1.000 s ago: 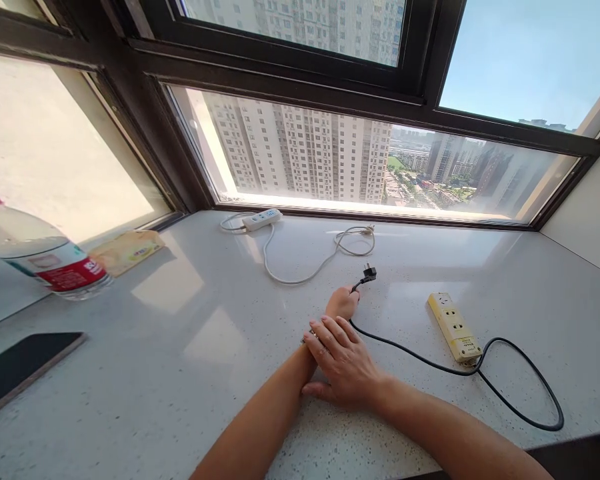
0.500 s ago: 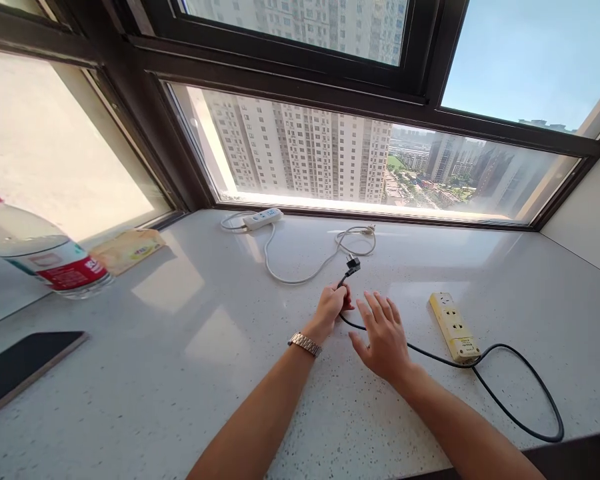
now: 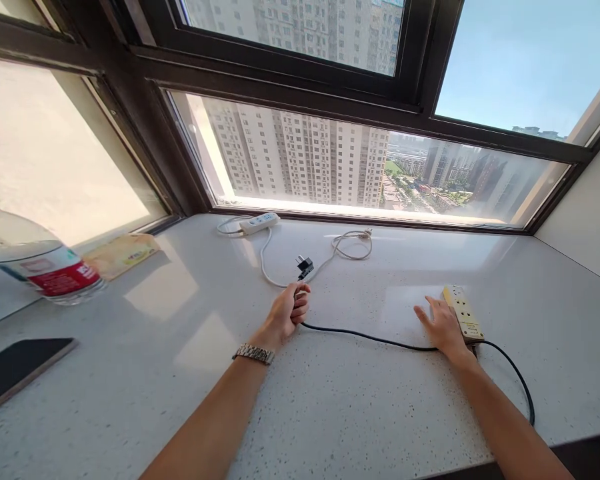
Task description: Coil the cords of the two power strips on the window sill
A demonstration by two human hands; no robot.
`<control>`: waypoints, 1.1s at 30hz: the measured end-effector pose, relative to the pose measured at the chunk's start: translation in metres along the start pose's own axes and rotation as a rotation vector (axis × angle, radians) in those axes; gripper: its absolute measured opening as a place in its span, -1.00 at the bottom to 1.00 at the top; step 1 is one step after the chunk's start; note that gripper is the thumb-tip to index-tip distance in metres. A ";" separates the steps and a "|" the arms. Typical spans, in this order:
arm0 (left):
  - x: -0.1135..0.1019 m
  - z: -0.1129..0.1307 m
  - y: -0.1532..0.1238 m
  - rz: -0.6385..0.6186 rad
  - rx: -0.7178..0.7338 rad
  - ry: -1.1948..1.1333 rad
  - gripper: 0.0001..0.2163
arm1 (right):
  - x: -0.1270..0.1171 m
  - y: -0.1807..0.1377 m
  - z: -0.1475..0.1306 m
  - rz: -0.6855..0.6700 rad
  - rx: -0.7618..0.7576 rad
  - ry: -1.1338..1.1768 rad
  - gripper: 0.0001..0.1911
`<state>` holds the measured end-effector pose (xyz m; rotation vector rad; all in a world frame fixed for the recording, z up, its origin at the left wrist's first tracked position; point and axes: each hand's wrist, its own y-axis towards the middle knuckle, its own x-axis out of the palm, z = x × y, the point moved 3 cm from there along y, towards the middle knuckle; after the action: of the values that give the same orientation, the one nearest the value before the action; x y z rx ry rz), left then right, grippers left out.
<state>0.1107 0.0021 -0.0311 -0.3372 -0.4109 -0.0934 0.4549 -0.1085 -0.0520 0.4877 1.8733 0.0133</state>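
Observation:
My left hand (image 3: 286, 313) is closed around a black power cord (image 3: 370, 336), just below its plug (image 3: 305, 267). The plug's prongs point up toward the window, and it sits over a stretch of white cable. From my fist the cord runs right across the counter and passes under my right wrist. My right hand (image 3: 444, 328), its fingers apart, rests against the left side of a yellowed power strip (image 3: 463, 312). Part of the strip's near left edge is hidden behind this hand. Past the strip, the cord curves toward the counter's front edge.
A small white power strip (image 3: 260, 223) lies by the window, its white cable (image 3: 266, 257) trailing to a coil (image 3: 353, 257). On the left are a large bottle with a red label (image 3: 63, 277), a yellowish packet (image 3: 123, 255) and a dark flat device (image 3: 23, 367).
My left hand has drawn the plug and cord leftward. My right hand has moved right to the yellowed power strip. The cord is stretched straighter, and its loop at right has shrunk.

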 end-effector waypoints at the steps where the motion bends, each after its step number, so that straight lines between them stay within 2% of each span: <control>1: -0.004 0.001 -0.002 0.017 0.000 0.007 -0.85 | -0.007 0.008 0.021 0.044 0.088 -0.009 -0.28; 3: -0.008 0.002 -0.007 0.051 0.007 0.013 -0.80 | -0.022 0.021 0.062 0.130 0.316 -0.041 -0.25; 4: -0.009 0.002 -0.009 0.069 0.020 0.010 -0.77 | -0.030 0.026 0.075 0.198 0.374 -0.029 -0.26; 6: -0.003 -0.002 -0.014 0.089 0.055 -0.009 -0.70 | -0.038 0.029 0.077 0.313 0.324 0.023 -0.30; 8: 0.010 -0.011 -0.018 0.069 0.084 -0.028 -0.65 | -0.032 0.021 0.045 0.309 0.086 0.116 -0.32; 10: 0.028 -0.022 -0.022 0.012 0.096 -0.035 -0.61 | -0.011 0.002 -0.013 0.140 -0.199 0.225 -0.36; 13: 0.050 -0.035 -0.029 -0.090 0.100 -0.053 -0.59 | 0.024 -0.039 -0.107 -0.132 -0.507 0.240 -0.47; 15: 0.054 -0.036 -0.031 -0.134 0.100 -0.081 -0.62 | 0.039 -0.059 -0.151 -0.245 -0.620 0.152 -0.60; 17: 0.048 -0.028 -0.030 -0.145 0.110 -0.117 -0.68 | 0.043 -0.064 -0.167 -0.324 -0.607 0.100 -0.78; 19: 0.033 -0.015 -0.025 -0.101 0.153 -0.149 -0.73 | 0.039 -0.055 -0.157 -0.386 -0.524 0.112 -0.81; 21: 0.012 0.001 -0.020 0.028 0.241 -0.153 -0.75 | 0.030 -0.038 -0.128 -0.442 -0.404 0.175 -0.80; 24: -0.013 0.020 -0.017 0.272 0.397 -0.092 -0.74 | 0.014 -0.012 -0.077 -0.552 -0.204 0.279 -0.61; 26: -0.017 0.026 -0.018 0.351 0.465 -0.045 -0.72 | 0.006 0.000 -0.050 -0.566 -0.077 0.243 -0.51; 28: -0.012 0.028 -0.021 0.360 0.528 -0.003 -0.70 | -0.001 0.006 -0.036 -0.529 0.048 0.152 -0.46; 30: 0.000 0.025 -0.026 0.307 0.608 0.048 -0.67 | -0.005 0.007 -0.033 -0.431 0.139 0.138 -0.43; 31: 0.008 0.021 -0.029 0.262 0.638 0.071 -0.65 | -0.005 0.008 -0.036 -0.372 0.165 0.208 -0.43; 33: 0.025 0.009 -0.035 0.136 0.653 0.112 -0.60 | -0.004 0.006 -0.049 -0.275 0.196 0.513 -0.48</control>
<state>0.1245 -0.0285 -0.0026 0.2829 -0.2868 0.1548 0.4138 -0.0933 -0.0291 0.3758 2.4483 -0.2516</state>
